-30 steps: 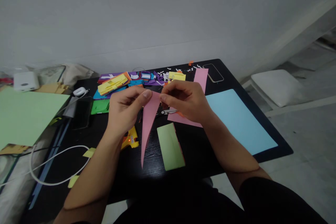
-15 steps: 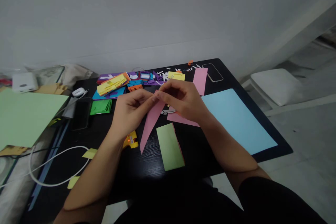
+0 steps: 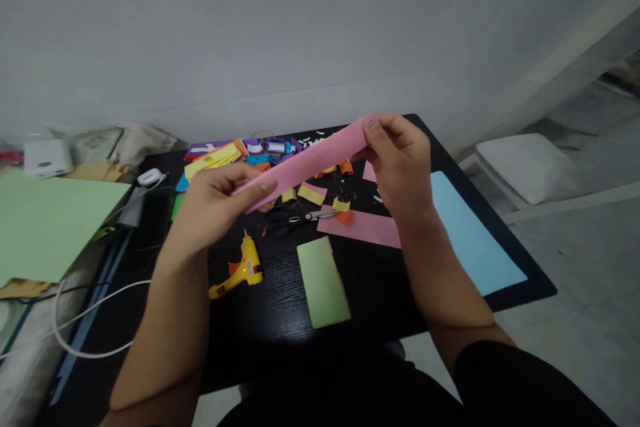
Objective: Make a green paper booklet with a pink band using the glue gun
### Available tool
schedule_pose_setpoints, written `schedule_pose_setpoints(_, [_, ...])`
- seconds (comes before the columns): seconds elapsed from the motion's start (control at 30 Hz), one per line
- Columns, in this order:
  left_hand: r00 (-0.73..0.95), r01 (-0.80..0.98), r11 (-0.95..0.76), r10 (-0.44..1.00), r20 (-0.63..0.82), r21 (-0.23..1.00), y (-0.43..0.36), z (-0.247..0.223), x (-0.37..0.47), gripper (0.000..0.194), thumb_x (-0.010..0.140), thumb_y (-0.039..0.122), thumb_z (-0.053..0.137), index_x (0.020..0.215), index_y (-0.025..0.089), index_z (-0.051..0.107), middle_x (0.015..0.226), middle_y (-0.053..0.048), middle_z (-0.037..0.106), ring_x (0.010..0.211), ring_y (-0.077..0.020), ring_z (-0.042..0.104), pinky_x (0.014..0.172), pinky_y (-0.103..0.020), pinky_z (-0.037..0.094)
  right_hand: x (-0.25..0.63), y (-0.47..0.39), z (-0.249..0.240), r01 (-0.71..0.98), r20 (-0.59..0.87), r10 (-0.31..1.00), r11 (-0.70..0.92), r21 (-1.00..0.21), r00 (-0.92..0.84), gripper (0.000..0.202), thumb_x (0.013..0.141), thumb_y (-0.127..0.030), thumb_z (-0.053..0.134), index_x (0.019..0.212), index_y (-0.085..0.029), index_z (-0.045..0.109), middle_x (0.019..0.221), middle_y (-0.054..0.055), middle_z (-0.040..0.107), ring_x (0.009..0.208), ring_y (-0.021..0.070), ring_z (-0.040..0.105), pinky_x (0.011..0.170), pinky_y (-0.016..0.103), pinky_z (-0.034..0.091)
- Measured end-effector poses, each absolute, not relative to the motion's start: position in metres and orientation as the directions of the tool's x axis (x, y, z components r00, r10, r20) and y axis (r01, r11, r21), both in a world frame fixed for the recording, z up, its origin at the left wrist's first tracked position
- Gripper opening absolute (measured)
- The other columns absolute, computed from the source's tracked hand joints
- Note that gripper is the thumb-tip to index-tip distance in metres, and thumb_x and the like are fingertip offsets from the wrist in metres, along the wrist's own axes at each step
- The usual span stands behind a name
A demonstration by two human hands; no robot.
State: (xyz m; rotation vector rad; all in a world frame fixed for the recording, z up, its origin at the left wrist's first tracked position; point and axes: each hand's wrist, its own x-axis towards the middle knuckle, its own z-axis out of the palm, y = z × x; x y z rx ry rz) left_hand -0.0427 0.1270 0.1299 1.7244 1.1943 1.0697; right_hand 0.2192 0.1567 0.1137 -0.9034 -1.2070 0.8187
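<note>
A long pink paper strip [image 3: 315, 157] is stretched between my two hands above the black table, its right end higher. My left hand [image 3: 220, 197] is closed on the strip's lower left end, thumb on top. The upper right end is pinched in my right hand [image 3: 397, 153]. Below the strip lie black-handled scissors [image 3: 305, 217], with yellow and orange paper scraps by the blades. A yellow glue gun [image 3: 246, 267] lies nearer me, right of my left forearm. A folded light green paper [image 3: 324, 282] and another pink strip [image 3: 357, 225] lie flat on the table.
A light blue sheet [image 3: 473, 240] lies at the table's right. Stacked coloured papers [image 3: 220, 157] and white scraps are along the back. A dark phone [image 3: 155, 217], earbud case [image 3: 149, 177] and white cable [image 3: 90, 352] lie left, near a large green sheet [image 3: 55, 223]. A white stool [image 3: 520, 163] stands right.
My hands have moved apart, the right one going right and up, the left one slightly left. The pink strip, which hung down from the joined fingertips, is now drawn out between them.
</note>
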Motion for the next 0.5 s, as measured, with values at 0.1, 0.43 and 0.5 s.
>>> schedule_pose_setpoints(0.1, [0.051,0.189,-0.29,0.957,0.286,0.938,0.132,0.13,-0.053,0.014,0.085,0.03,0.084,0.077,0.02,0.078,0.067,0.001,0.073,0.059,-0.0116,0.066,0.059,-0.024,0.054,0.224,0.159,0.115,-0.052,0.367,0.918,0.378,-0.924,0.153,0.027,0.094,-0.048,0.073,0.086,-0.024,0.067,0.084,0.001,0.064,0.077,0.0159,0.066,0.069,0.031,0.06])
schedule_pose_setpoints(0.43, [0.218,0.338,-0.264,0.956,0.198,0.903,0.13,0.129,-0.044,0.015,0.086,0.03,0.079,0.076,0.019,0.077,0.06,0.001,0.067,0.053,-0.0107,0.06,0.05,-0.022,0.047,0.232,0.15,0.12,0.299,0.171,0.911,0.293,-0.908,-0.376,0.018,0.084,-0.031,0.08,0.099,-0.021,0.078,0.103,0.006,0.079,0.094,0.0205,0.072,0.088,0.037,0.057])
schedule_pose_setpoints(0.5, [0.287,0.357,-0.231,0.949,0.129,0.905,0.126,0.128,-0.036,0.017,0.085,0.033,0.079,0.076,0.019,0.076,0.059,0.001,0.065,0.051,-0.0106,0.06,0.047,-0.021,0.045,0.213,0.141,0.119,0.153,0.19,0.864,0.291,-0.944,-0.466,0.026,0.088,-0.039,0.08,0.107,-0.021,0.076,0.108,0.007,0.079,0.097,0.0202,0.074,0.087,0.035,0.058])
